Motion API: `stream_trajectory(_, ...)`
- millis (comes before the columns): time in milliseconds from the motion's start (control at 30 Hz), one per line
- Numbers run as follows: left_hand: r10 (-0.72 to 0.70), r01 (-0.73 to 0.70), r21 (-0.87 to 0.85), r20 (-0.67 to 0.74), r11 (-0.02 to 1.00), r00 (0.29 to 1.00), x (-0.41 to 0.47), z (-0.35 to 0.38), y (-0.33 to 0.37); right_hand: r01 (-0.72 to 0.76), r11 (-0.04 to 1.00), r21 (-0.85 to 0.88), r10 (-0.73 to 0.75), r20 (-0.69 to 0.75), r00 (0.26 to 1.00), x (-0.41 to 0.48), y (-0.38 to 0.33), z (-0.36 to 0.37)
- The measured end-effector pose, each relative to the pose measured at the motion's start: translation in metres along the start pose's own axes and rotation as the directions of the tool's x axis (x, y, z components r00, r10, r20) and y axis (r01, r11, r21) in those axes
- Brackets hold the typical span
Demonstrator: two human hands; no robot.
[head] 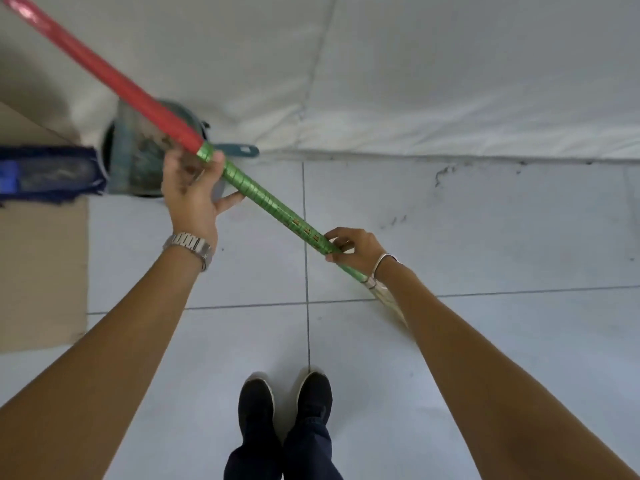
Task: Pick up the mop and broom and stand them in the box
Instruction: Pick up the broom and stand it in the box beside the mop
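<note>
While both hands (194,188) hold: broom (266,199) over open floor (485,237).

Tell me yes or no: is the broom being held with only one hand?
No: the left hand grips the broom where red meets green on the handle, and the right hand grips its lower green part.

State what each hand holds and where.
Both grip the broom: left hand at the red-green join, right hand low on the green handle, near the bristles.

white tiled floor (485,220), cardboard box (41,265) at left edge, teal dustpan (138,157) by far wall, black shoes (284,407) near edge
</note>
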State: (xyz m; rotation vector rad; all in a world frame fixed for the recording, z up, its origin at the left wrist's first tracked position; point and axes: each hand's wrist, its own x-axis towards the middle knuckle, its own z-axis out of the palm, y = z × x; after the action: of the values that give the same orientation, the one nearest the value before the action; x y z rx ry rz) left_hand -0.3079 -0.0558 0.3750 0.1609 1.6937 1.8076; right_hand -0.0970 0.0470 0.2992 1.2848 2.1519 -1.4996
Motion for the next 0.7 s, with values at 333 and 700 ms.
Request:
stream_trajectory(333, 0.349, -0.359, 0.036, 0.165, 0.933, 0.923, -0.072, 0.039, 0.325, 0.250, 0.954, 0.167, -0.211, -0.220, 0.952, -0.145, -0.236, -0.098)
stream_trajectory(700, 0.612, -0.628, 0.033, 0.194, 0.777, 0.767, -0.157, -0.046, 0.551, 0.535, 0.827, 0.173, -0.473, -0.299, 0.829, -0.242, -0.438, -0.075)
